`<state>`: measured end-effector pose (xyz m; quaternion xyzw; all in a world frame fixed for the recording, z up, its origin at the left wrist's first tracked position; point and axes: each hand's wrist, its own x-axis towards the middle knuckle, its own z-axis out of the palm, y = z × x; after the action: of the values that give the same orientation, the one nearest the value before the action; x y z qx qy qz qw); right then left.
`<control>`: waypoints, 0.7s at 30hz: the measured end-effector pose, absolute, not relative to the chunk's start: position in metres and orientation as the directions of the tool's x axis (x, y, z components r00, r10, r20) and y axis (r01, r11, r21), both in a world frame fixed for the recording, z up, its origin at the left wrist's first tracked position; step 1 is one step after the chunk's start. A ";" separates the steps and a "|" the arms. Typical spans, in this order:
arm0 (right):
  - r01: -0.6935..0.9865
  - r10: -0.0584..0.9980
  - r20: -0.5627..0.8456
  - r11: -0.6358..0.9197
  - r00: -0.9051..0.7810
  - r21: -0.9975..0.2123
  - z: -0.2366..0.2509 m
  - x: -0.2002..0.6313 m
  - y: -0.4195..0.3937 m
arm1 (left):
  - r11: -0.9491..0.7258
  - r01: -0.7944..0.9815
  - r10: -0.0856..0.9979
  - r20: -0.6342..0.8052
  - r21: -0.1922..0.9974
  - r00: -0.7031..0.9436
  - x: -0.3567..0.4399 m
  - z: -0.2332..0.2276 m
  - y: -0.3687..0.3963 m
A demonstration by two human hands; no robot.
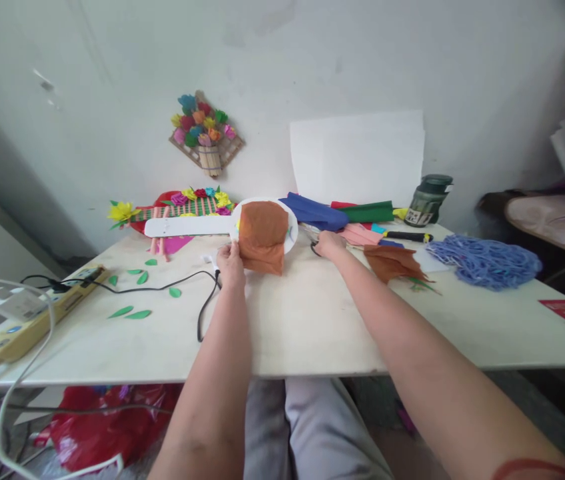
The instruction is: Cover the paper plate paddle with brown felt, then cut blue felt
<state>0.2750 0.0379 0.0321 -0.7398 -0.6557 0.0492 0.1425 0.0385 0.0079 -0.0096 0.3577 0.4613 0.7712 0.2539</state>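
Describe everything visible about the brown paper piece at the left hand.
The brown paper piece looks like thin, crinkled crepe or tissue, rust-brown, folded into a rough rectangle. It is held up, overlapping a white round fan behind it. The left hand pinches its lower left edge. The right hand is apart from it.

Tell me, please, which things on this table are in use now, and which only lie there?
In use:
left hand holding the brown paper
white plate behind that paper
right hand resting on the table beside the plate

Lying about:
green paper leaves
blue yarn
dark jar
power strip
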 end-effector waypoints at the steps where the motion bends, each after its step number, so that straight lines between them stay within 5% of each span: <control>1: 0.918 0.976 0.118 -0.126 0.183 -0.377 0.028 0.276 0.035 | -0.438 -0.058 0.724 0.314 0.897 -0.614 0.039 -0.009 0.008; 3: 0.747 0.965 0.076 -0.144 0.252 -0.649 0.019 0.278 0.029 | -0.422 -0.062 0.739 0.304 0.905 -0.601 0.040 -0.009 0.008; 6: 0.233 0.974 -0.023 -0.077 0.225 -0.969 0.008 0.279 0.024 | -0.414 -0.089 0.783 0.304 0.906 -0.543 0.044 -0.011 0.007; 8: -0.060 0.986 -0.014 -0.004 0.166 -0.998 0.005 0.280 0.021 | -0.406 -0.106 0.818 0.309 0.908 -0.485 0.046 -0.013 0.008; 11: -0.257 0.994 0.018 0.045 0.105 -0.965 0.005 0.282 0.019 | -0.377 -0.104 0.855 0.302 0.920 -0.422 0.048 -0.015 0.008; 21: -0.321 0.994 0.102 0.084 -0.040 -0.944 0.002 0.288 0.015 | -0.324 -0.153 0.903 0.257 0.934 -0.343 0.043 -0.007 0.003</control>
<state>0.2882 0.0152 0.0019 -0.3743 -0.4497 0.5638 0.5828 0.0429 0.0029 -0.0070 0.4276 0.4387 0.6921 0.3816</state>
